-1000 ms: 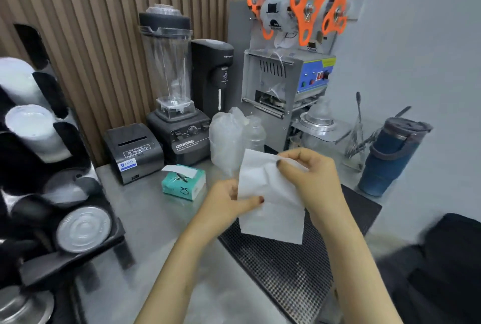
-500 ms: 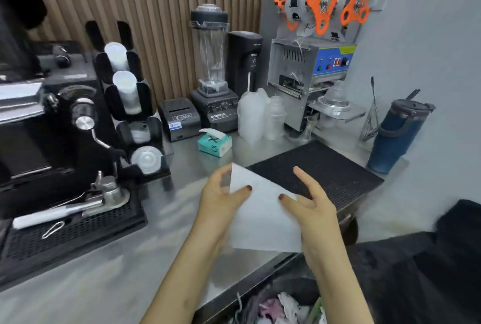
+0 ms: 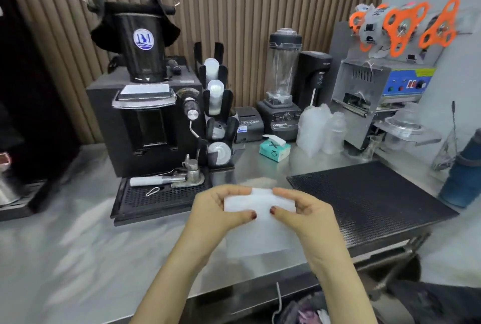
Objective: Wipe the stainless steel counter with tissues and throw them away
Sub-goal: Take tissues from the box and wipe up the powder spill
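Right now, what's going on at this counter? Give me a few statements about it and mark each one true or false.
1. The left hand and right hand both grip the white tissue. True.
2. The teal tissue box sits on the black mat. False: it sits on the bare steel counter, behind the mat.
3. A sheet pokes out of the box's top. True.
4. The blue tumbler stands at the counter's far left. False: it stands at the far right, beside the mat.

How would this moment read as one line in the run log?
left hand: pinches tissue | right hand: pinches tissue | tissue: held above stainless steel counter | wiping: not yet
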A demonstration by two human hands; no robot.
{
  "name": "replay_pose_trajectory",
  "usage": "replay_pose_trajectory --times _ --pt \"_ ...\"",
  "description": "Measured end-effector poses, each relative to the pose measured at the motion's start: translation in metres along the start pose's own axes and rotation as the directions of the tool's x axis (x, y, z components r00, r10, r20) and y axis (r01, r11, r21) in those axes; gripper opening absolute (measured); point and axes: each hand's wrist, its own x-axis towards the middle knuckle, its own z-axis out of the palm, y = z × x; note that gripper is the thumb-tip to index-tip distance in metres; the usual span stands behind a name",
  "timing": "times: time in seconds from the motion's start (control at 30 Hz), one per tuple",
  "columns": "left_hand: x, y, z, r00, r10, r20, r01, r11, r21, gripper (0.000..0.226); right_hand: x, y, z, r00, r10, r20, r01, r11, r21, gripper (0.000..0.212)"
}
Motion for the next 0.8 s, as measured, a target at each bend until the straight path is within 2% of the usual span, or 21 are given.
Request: replay_pose_trajectory --times 0.13,0.33,0.53,0.6,0.67,0.8 --pt "-0.013 0.004 -0.042 0.995 -0.028 -0.092 0.031 0.999 0.036 0.037 -0.003 0.009 0.046 0.997 -0.054 0.053 0.06 0.989 -0.135 0.042" --pt "-0.03 0.006 -0.112 0.939 0.016 -0.343 0.048 0.983 0.178 0.027 -0.013 0.027 0.118 0.992 -0.077 0.099 0.1 0.964 -0.247 0.035" --pt "-0.04 0.009 -0.169 0.91 0.192 -0.367 -0.028 0.913 0.407 0.021 -0.015 0.032 0.17 0.952 -0.261 0.156 0.304 0.847 -0.436 0.038" --pt "-0.039 0.008 -0.185 0.906 0.217 -0.363 -0.051 0.908 0.417 0.025 -0.013 0.033 0.181 0.946 -0.263 0.188 0.319 0.857 -0.405 0.038" --pt "-0.037 0.006 -0.199 0.916 0.207 -0.343 -0.058 0.916 0.398 0.027 -0.012 0.036 0.19 0.945 -0.24 0.224 0.301 0.906 -0.297 0.038" --pt "-0.033 0.004 -0.215 0.94 0.142 -0.31 -0.04 0.949 0.314 0.02 -0.013 0.045 0.21 0.968 -0.142 0.205 0.171 0.977 -0.129 0.027"
